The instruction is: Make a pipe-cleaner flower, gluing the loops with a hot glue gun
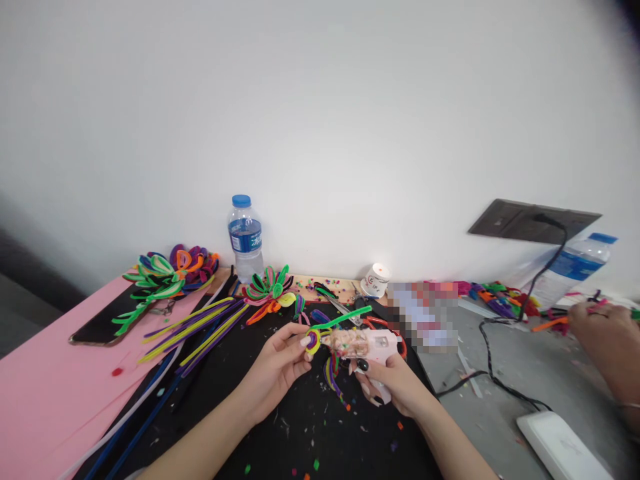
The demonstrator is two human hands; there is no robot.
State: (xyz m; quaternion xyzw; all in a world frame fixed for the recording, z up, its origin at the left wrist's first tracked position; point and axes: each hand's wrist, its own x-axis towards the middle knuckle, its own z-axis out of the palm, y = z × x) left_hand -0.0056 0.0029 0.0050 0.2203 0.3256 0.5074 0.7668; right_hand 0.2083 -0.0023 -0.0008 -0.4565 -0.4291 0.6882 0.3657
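Note:
My left hand (286, 357) pinches a small looped pipe-cleaner piece (313, 341) in yellow and purple, from which a green stem (347, 318) sticks out to the right. In my right hand (385, 380) is a pale pink hot glue gun (373, 343), its nozzle end pointing left at the looped piece. Whether the tip touches the piece I cannot tell. Beneath the glue gun, more looped pipe cleaners (330, 377) lie on the black mat (260, 440). Behind it lie scissors (345, 310) and red-orange handles (377, 323), partly hidden.
Pipe-cleaner flowers (270, 287) and loose yellow and purple pipe cleaners (195, 327) lie to the left, near a phone (97, 320). A water bottle (245, 240) and a paper cup (375, 280) stand by the wall. At right are a black cable (487, 353), a white power strip (560, 443) and another person's hand (600, 333).

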